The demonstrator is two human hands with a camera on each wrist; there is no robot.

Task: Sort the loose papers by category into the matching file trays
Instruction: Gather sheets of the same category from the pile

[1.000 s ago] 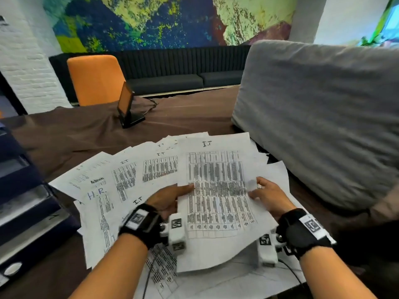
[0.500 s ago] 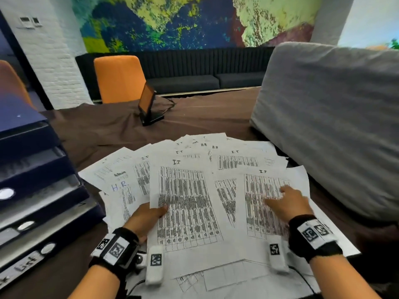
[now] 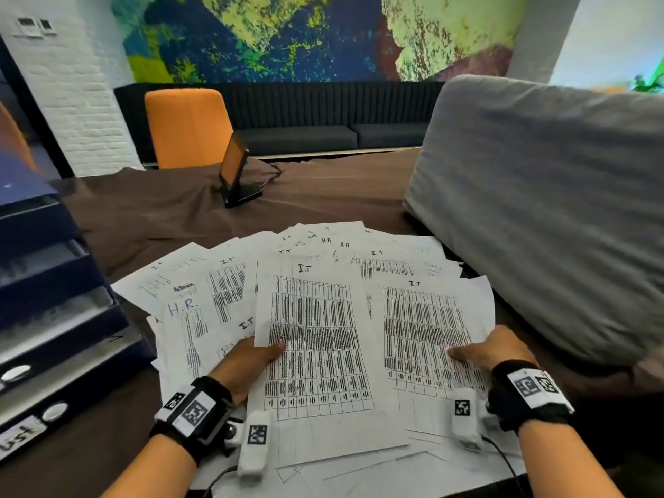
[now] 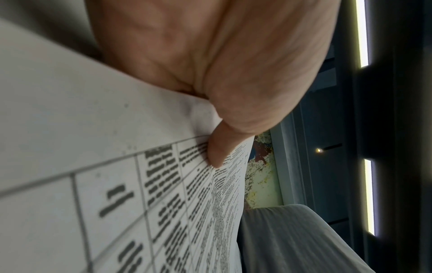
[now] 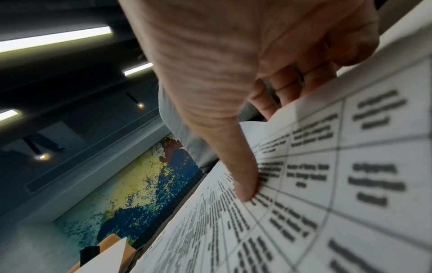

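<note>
Nearest, the left hand (image 3: 248, 357) is seen at the left edge of an I.T sheet (image 3: 316, 339); the sheet is pinched, thumb (image 4: 218, 151) on the printed face and the fingers hidden under it. The right hand (image 3: 492, 348) is seen at the right edge of a second I.T sheet (image 3: 424, 332); that sheet is also pinched, thumb (image 5: 243, 177) pressed on top and fingers (image 5: 290, 86) curled beneath the edge. The two sheets are held side by side, just above the spread.

Beneath and beyond them, the loose papers (image 3: 222, 292) are fanned out overlapping on the brown tablecloth (image 3: 161, 213); headings I.T, H.R. and Admin are legible, other text is too blurred to be read. The file trays (image 3: 54, 310), a dark blue stack, are placed at the left, just beside the papers; a handwritten label is fixed on the lowest front, unreadable.

At the right, a grey cushion (image 3: 546, 210) is set touching the paper spread. Farther back, a small tilted screen (image 3: 235, 170) is stood on the cloth, an orange chair (image 3: 187, 127) behind it, then a dark bench (image 3: 323, 120) under a painted wall (image 3: 305, 34).
</note>
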